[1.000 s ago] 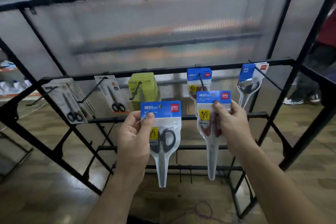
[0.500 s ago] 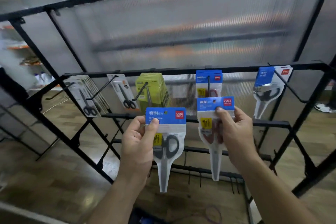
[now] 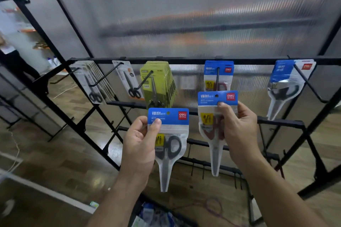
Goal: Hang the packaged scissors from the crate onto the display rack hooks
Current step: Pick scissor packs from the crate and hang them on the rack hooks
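Your left hand [image 3: 140,144] still keeps its grip pinched on the black-handled pack [image 3: 171,145] low before the rack [image 3: 184,60], while your right hand [image 3: 239,131], grip clamped on the red-handled pack [image 3: 208,121], has lined its hang hole just under the hook [image 3: 218,79] tip, so threading looks next.

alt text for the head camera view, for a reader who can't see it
A person holds up two blue-topped scissors packs before a black display rack: the left hand grips a black-handled pack, the right hand a red-handled pack just below a hook already carrying similar blue packs. Other packs hang along the same bar.
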Available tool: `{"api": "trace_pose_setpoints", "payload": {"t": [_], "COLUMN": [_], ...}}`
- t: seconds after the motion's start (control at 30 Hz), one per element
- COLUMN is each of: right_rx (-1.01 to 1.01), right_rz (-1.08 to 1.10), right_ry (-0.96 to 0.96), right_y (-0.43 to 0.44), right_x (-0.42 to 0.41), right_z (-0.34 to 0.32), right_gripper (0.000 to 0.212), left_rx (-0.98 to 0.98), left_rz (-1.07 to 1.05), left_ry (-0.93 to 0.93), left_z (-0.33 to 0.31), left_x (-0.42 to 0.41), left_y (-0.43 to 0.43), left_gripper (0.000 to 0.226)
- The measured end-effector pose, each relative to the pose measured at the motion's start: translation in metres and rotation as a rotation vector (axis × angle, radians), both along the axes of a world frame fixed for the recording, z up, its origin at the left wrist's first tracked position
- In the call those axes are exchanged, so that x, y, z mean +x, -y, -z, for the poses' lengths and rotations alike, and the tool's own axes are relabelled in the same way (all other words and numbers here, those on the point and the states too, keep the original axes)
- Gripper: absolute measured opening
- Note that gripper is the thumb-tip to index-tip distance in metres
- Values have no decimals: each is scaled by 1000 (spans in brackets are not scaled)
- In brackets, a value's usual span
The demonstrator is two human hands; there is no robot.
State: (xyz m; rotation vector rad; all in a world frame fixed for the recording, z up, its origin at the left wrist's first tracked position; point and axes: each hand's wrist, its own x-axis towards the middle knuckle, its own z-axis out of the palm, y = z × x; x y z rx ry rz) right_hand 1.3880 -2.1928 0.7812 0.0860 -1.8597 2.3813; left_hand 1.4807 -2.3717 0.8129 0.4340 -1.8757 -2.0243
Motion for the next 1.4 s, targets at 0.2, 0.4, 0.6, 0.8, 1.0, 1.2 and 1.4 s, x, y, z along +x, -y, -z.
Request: {"api": "trace_pose_setpoints", "payload": {"t": [0.2, 0.4, 0.6, 0.8, 1.0, 1.2, 1.4], "right_rx": [-34, 48, 192, 233, 325, 560, 696], "right_rz": [14, 60, 104, 204, 245, 254, 192], "right_ry": [5, 67, 91, 99, 125, 94, 154], "right_y": [1, 5, 3, 5, 5, 37, 119], "right_x": [-10, -58, -111, -126, -76, -7, 70], "right_z": [2, 7, 4, 6, 9, 19, 23], "right_gripper": [10, 14, 17, 19, 36, 42, 31], "left_rx": [-33, -60, -65, -66, -70, -27, 64], "left_rz": [34, 25, -14, 43, 73, 131, 218], "left_ry": [-7, -14, -16, -8, -9, -20, 14], "left_z": [-5, -5, -5, 3, 16, 37, 59], "left_x": [-9, -8, -4, -8, -10, -5, 18], "left_y": [-13, -17, -5, -1, 29, 87, 177], "left_gripper": [12, 12, 12, 12, 13, 11, 8]}}
